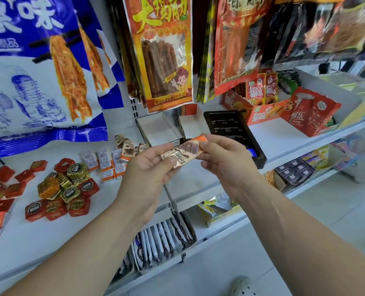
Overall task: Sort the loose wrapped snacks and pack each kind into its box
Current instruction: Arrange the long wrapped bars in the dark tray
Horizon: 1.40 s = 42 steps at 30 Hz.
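Head view: white shelf [284, 134] (snack bags [164, 52] hang above) strewn with sweets [67, 192].

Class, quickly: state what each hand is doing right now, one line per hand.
Left hand: closed, pinching one end of the wrapped snack bar.
Right hand: closed, pinching the other end of the same bar.
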### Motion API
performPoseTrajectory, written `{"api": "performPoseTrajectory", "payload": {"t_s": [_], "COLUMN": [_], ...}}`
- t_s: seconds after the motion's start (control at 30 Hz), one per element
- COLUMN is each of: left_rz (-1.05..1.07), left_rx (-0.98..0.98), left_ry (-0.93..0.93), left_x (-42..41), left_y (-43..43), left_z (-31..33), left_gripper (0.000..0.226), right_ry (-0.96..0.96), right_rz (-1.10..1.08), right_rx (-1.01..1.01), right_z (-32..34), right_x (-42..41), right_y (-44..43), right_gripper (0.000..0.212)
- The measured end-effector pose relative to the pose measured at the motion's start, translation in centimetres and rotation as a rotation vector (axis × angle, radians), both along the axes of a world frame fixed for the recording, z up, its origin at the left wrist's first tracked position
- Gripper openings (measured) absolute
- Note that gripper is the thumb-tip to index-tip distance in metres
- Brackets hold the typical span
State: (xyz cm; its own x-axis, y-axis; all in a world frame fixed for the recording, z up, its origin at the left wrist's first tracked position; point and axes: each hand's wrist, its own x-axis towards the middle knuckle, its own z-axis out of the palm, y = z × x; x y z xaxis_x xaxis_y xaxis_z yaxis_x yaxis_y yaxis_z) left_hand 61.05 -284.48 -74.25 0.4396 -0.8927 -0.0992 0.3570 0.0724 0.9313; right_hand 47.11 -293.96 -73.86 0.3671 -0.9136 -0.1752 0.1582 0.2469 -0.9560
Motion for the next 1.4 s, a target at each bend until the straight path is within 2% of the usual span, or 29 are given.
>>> {"api": "performPoseTrajectory", "payload": {"t_s": [0.07, 0.13, 0.33, 0.4, 0.47, 0.57, 0.83, 1.1, 1.2, 1.3, 1.4], "left_rz": [-0.058, -0.099, -0.202, -0.262, -0.276, -0.249, -0.178, -0.155, -0.16, -0.157, -0.148], "left_rx": [0.031, 0.091, 0.091, 0.09, 0.076, 0.038, -0.06, -0.07, -0.074, -0.08, -0.073], "left_ry": [-0.036, -0.165, -1.006, -1.199, -1.3, -1.322, -1.189, -1.144, -1.132, -1.134, -1.147], "left_x": [-0.7, -1.6, -4.1, -4.3, -4.5, -4.5, -4.1, -4.1, -4.1, -4.1, -4.1], "left_y": [-1.1, -2.8, -7.0, -7.8, -8.3, -8.5, -8.6, -8.5, -8.5, -8.5, -8.4], "left_z": [0.4, 0.5, -2.1, -3.7, -4.9, -6.0, -6.9, -6.9, -6.8, -6.9, -6.9], "left_gripper": [0.031, 0.036, 0.038, 0.042, 0.043, 0.041, 0.028, 0.025, 0.025, 0.025, 0.026], "right_ry": [0.015, 0.014, 0.032, 0.07, 0.12, 0.224, 0.506, 0.786, 0.842, 0.81, 0.841], "right_rz": [-0.044, -0.143, -0.534, -0.623, -0.664, -0.697, -0.707, -0.586, -0.574, -0.563, -0.516], "right_rx": [-0.02, 0.001, 0.004, -0.006, -0.029, -0.076, -0.168, -0.333, -0.4, -0.398, -0.48], "right_z": [0.3, 0.3, -0.6, -1.2, -1.8, -2.5, -3.4, -3.9, -4.2, -4.4, -4.8], "right_x": [-1.1, -2.4, -7.1, -8.1, -8.7, -8.8, -7.7, -7.4, -7.5, -7.4, -6.9], "right_y": [-0.8, -1.8, -5.8, -6.8, -7.7, -8.8, -10.2, -9.7, -9.7, -9.7, -9.5], "right_gripper": [0.014, 0.01, 0.004, 0.008, 0.014, 0.016, 0.017, 0.013, 0.023, 0.034, 0.032]}}
